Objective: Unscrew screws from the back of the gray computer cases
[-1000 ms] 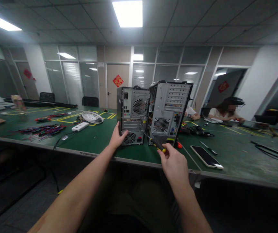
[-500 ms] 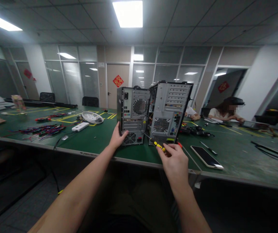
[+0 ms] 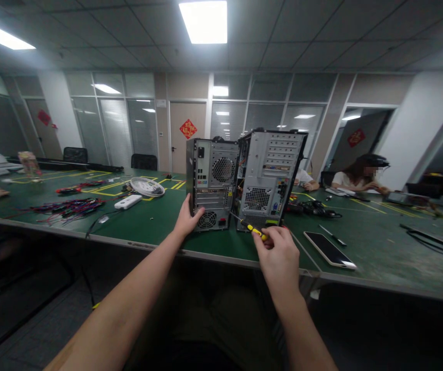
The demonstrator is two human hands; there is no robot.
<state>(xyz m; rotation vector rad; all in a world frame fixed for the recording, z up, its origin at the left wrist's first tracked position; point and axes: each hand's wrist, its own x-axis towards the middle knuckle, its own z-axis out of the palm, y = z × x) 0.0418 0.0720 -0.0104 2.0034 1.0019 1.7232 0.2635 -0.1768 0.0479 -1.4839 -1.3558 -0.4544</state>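
Observation:
Two computer cases stand upright side by side, their rear panels facing me. My left hand (image 3: 186, 220) is braced on the lower left edge of the smaller case (image 3: 210, 162), the thumb on its back and the fingers along its side. Between the thumb and fingers of my right hand (image 3: 277, 250) is a yellow and black screwdriver (image 3: 253, 229). Its thin shaft points left toward the smaller case's lower right edge; whether the tip touches is too small to tell. The larger case (image 3: 260, 159) stands behind the screwdriver.
On the green table (image 3: 155, 219) lie tangled wires (image 3: 67, 207), a white power strip (image 3: 128, 201), a white round basket (image 3: 147, 186), a phone (image 3: 328, 250), a pen-like tool (image 3: 333, 236) and black cables (image 3: 314, 208). A person (image 3: 356, 175) sits at right; another hand rests far left.
The screwdriver handle has turned slightly in my right hand, with the fingers shifted a little. My left hand and both cases have stayed in place.

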